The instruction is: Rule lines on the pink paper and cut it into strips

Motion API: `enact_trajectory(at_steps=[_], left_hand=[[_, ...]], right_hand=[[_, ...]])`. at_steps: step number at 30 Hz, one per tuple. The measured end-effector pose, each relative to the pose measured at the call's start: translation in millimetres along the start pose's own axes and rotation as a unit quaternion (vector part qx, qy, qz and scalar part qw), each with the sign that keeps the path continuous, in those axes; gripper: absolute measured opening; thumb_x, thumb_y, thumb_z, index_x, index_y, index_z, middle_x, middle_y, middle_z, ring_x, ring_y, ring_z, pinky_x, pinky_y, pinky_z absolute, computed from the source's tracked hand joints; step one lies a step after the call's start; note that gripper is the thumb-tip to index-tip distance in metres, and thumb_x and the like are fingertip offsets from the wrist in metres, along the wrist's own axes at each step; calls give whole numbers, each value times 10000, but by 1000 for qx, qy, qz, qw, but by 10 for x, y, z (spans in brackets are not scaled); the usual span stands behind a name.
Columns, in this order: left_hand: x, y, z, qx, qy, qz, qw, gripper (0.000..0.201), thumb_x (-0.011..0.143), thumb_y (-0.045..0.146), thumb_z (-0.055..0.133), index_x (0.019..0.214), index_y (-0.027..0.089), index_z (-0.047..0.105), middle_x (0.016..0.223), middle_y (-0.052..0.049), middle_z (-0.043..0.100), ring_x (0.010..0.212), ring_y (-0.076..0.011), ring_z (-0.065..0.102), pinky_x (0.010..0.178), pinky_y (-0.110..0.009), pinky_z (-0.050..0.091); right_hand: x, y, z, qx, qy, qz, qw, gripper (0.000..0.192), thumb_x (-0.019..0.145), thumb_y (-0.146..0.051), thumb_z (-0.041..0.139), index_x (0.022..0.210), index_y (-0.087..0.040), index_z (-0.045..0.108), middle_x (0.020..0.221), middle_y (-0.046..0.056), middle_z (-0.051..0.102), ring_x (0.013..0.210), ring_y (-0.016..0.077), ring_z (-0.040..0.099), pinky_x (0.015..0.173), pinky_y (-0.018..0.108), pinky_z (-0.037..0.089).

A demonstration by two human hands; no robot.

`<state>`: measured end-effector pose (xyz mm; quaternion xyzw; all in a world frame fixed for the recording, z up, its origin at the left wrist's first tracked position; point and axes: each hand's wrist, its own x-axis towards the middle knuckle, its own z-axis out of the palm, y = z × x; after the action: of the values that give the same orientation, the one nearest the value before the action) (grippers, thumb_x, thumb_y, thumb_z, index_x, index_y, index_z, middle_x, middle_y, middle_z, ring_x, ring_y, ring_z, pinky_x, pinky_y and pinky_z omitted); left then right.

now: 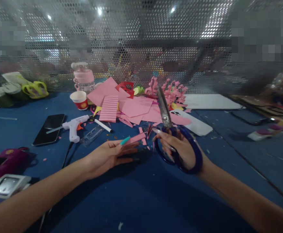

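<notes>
Between the thumb and fingers of my left hand [107, 157] lies a narrow strip of pink paper [135, 139]. My right hand [180, 147] has its fingers through the dark blue handles of a pair of scissors [165, 113]. The scissor blades point up and away and look closed together. The two hands are apart, with small pink paper scraps [149, 131] on the table just beyond them. Further back are a pink sheet with ruled black lines [109, 108] and a pile of plain pink paper [137, 106].
A white glue gun [73, 127] rests by a black phone [49, 127], a clear ruler [91, 136] and a marker [103, 125] on the left. A paper cup [79, 100] and a pink bottle [83, 77] stand behind. A white phone [194, 124] lies right of centre, before a perforated metal screen [136, 48].
</notes>
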<state>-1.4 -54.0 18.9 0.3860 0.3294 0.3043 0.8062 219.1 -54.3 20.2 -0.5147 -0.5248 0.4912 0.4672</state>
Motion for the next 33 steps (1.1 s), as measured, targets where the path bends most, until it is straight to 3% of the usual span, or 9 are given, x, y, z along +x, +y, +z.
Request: enact_trajectory(at_steps=[3, 5, 12, 19, 27, 33], left_hand=[[1, -64, 88, -12, 15, 5, 1000, 421, 634, 388, 799, 998, 200, 702, 1275, -93, 579, 1264, -285, 434, 992, -394, 403], [0, -82, 119, -10, 27, 6, 1000, 448, 613, 389, 811, 1000, 191, 704, 1241, -99, 603, 1264, -288, 432, 995, -390, 399], [-22, -78, 155, 16, 45, -2, 999, 516, 566, 418, 828, 1005, 175, 707, 1163, -109, 650, 1232, -287, 464, 964, -361, 420], [-26, -95, 172, 8, 49, 2, 999, 512, 576, 422, 822, 992, 145, 708, 1180, -120, 640, 1203, -290, 493, 949, -356, 435], [-10, -109, 159, -1, 41, 1, 999, 463, 594, 419, 814, 970, 168, 714, 1075, -96, 691, 1137, -263, 548, 933, -346, 431], [-7, -118, 183, 11, 64, -3, 998, 424, 562, 436, 824, 898, 195, 735, 996, -61, 712, 1063, -233, 584, 900, -314, 449]], right_hand=[[-56, -69, 96, 39, -2, 47, 998, 463, 490, -580, 749, 617, -177, 560, 368, -83, 393, 316, 50, 324, 312, 197, 220], [-90, -122, 139, 27, -12, 63, 998, 435, 462, -519, 782, 633, -173, 582, 365, -87, 392, 325, 49, 312, 320, 199, 210], [-143, -112, 146, -11, -31, 42, 999, 355, 583, -489, 716, 713, -170, 631, 385, -81, 399, 339, 60, 311, 356, 218, 234], [-133, -92, 161, 29, -22, 43, 998, 348, 514, -454, 763, 673, -191, 600, 370, -96, 364, 318, 50, 284, 332, 211, 189], [-163, -64, 170, 94, -52, 46, 993, 445, 611, -485, 706, 460, -204, 395, 372, -86, 328, 311, 37, 263, 329, 206, 200], [-181, -140, 190, 41, -38, 35, 998, 305, 507, -373, 787, 596, -195, 556, 396, -87, 377, 361, 51, 302, 357, 203, 218]])
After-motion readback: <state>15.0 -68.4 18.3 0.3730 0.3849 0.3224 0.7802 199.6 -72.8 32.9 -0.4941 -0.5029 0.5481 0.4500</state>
